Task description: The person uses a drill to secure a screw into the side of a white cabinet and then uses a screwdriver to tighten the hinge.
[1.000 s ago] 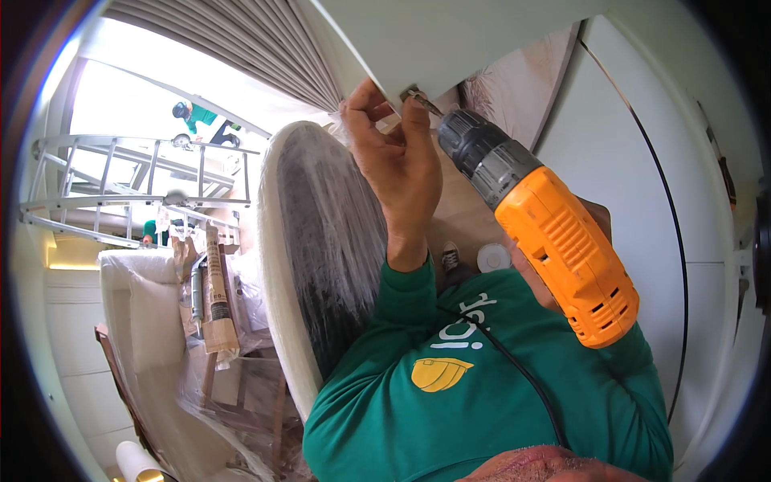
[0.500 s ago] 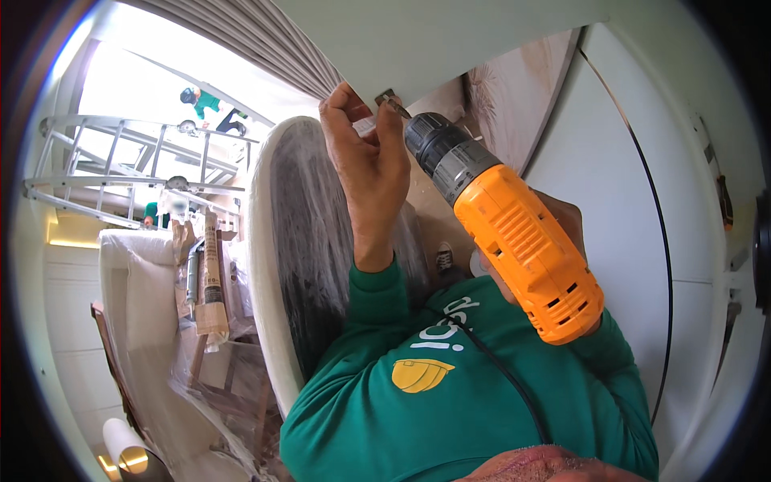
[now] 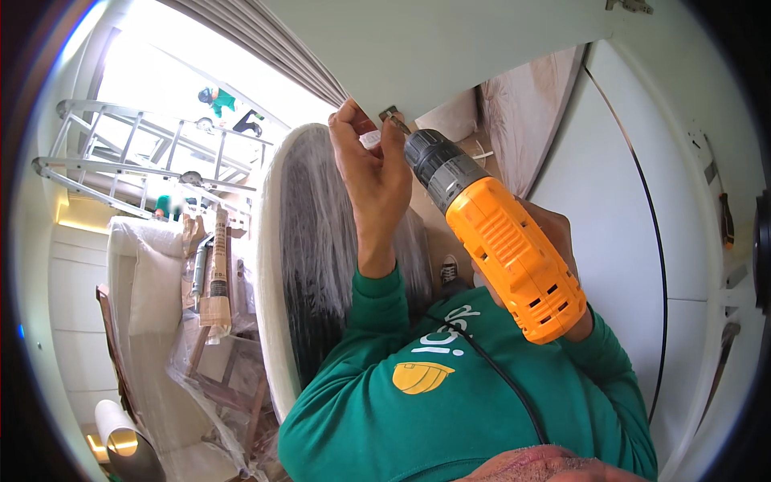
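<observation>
light: bright daylight, upper-left opening (image 3: 152, 68) | glare: opening blown white | edges: bent, dark rim | drill (image 3: 514, 257): sharp

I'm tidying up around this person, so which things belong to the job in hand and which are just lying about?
In the job:
orange drill, in the right hand
small metal fitting, at the left hand
pale panel, bearing the fitting

Apparently lying about:
ladder
caulking gun
long cardboard package
screwdriver, far right

Visible to me: white lettering (image 3: 440, 344) and a yellow helmet emblem (image 3: 421, 378) on the green fabric sweatshirt (image 3: 498, 402); dark print (image 3: 217, 289) on the long brown-paper package (image 3: 218, 257).
</observation>
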Motion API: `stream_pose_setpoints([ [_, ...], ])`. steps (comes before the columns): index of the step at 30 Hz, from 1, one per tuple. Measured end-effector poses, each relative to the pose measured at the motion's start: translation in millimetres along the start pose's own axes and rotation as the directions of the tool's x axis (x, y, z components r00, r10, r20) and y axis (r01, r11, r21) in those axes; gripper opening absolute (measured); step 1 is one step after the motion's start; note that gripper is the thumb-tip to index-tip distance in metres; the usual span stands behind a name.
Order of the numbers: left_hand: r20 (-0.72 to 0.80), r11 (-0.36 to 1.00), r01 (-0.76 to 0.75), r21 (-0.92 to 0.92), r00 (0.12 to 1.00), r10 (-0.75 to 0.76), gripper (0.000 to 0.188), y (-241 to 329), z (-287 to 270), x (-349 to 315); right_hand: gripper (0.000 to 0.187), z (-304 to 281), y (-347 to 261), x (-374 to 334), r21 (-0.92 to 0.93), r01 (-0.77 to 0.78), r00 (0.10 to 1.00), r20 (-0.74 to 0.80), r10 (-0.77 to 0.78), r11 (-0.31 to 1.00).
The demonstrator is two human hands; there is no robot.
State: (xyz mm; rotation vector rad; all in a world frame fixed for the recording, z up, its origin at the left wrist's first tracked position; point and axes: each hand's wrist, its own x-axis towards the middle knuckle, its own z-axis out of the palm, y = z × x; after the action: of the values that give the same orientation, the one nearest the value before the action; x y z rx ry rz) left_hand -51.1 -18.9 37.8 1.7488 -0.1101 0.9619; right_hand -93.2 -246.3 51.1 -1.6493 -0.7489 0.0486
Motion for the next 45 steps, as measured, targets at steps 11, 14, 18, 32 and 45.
stream_pose_setpoints([
  [11, -0.005, 1.0, -0.003, -0.003, 1.0, 0.003, 0.041, 5, 2, -1, 0.024, 9, -3, 1, -0.145, 0.044, 0.994, -0.09, -0.057, 0.989],
  [14, -0.017, 1.0, -0.021, -0.014, 1.0, 0.02, 0.041, 4, 2, -1, 0.031, 3, 0, -2, -0.143, 0.031, 0.999, -0.023, -0.034, 0.989],
  [18, -0.002, 0.999, -0.024, 0.022, 1.0, 0.024, 0.042, 4, 1, -1, 0.029, 6, -1, -2, -0.157, 0.026, 0.998, -0.055, -0.035, 0.987],
  [32, -0.008, 0.998, -0.069, 0.006, 0.998, 0.069, 0.04, 0, 2, -1, 0.037, 3, 0, -2, -0.193, 0.04, 0.999, -0.004, -0.041, 0.98],
  [45, -0.015, 0.999, -0.053, -0.007, 0.999, 0.053, 0.04, 2, 1, -2, 0.035, 0, -1, 2, -0.174, 0.013, 1.0, 0.004, -0.013, 0.985],
])
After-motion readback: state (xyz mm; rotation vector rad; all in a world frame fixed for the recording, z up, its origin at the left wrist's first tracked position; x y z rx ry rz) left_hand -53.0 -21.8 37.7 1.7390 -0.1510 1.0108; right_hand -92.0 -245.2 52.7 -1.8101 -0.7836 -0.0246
